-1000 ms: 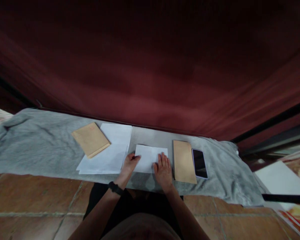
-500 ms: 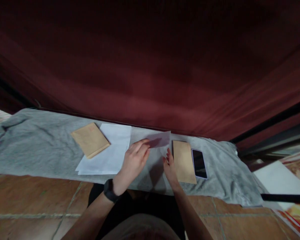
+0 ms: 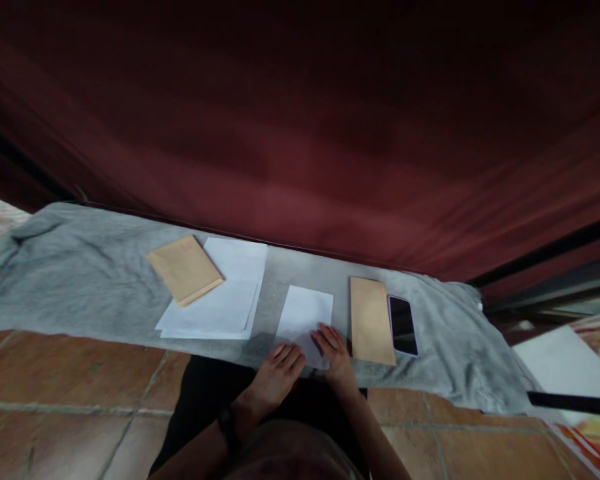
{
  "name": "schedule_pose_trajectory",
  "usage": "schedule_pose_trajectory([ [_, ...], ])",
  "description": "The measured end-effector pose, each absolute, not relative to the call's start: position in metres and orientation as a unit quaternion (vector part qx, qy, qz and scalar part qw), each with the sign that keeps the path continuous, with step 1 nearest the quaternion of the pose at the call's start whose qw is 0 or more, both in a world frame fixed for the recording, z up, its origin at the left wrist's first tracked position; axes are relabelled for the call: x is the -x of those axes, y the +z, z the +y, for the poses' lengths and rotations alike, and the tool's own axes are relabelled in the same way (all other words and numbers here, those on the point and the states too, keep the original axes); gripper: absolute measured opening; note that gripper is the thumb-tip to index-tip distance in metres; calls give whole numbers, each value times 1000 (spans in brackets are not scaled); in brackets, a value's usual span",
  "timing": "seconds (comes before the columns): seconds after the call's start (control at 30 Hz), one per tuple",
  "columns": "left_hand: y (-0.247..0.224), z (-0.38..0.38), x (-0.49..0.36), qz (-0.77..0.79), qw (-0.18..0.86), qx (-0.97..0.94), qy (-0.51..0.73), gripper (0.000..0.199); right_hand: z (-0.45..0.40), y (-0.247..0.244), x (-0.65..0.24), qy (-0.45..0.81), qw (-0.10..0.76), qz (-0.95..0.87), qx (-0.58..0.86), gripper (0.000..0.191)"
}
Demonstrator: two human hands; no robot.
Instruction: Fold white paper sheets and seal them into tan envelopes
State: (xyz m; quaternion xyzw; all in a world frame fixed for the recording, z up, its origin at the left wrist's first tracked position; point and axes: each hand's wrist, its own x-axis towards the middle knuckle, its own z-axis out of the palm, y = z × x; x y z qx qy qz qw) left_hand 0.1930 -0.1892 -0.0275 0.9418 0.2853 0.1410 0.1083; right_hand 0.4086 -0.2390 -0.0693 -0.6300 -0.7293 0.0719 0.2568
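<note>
A folded white sheet [image 3: 306,308] lies flat on the grey cloth in front of me. My left hand [image 3: 279,372], with a dark watch on the wrist, rests on its near left edge, fingers bent together over the paper. My right hand [image 3: 336,353] lies with fingers spread on its near right part. To the left, larger white sheets [image 3: 230,303] are stacked, partly covered by a brown envelope [image 3: 186,270]. A second brown envelope [image 3: 371,321] lies just right of my right hand, beside a phone [image 3: 403,325] with a dark screen.
The grey cloth [image 3: 95,280] covers a long narrow surface, with a dark red curtain [image 3: 300,167] rising behind it. Tiled floor [image 3: 80,387] shows below the near edge. At the far right are a white panel [image 3: 567,363] and a black bar [image 3: 575,403].
The sheet, raised between my hands before, now lies flat nearer to me. Both hands have moved down toward my body and onto it. The view has shifted slightly.
</note>
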Motion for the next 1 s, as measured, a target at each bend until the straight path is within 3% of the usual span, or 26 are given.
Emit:
schedule_pose_trajectory([
  [0.1, -19, -186, -190, 300, 213, -915, 167, 19, -239, -64, -414, 90, 247, -739, 620, 53],
  [0.2, -6, -166, -193, 323, 298, -877, 194, 33, -240, -57, -418, 131, 228, -751, 606, 56],
  [0.43, -17, -111, -229, 274, 286, -912, 108, 45, -243, -54, -419, 137, 233, -744, 611, 68],
  [0.7, -15, -109, -169, 374, 488, -770, 170, 46, -248, -67, -419, 142, 312, -689, 639, 76],
  [1.0, -29, -131, -141, 387, 458, -771, 213, 53, -242, -69, -417, 153, 407, -664, 609, 69],
])
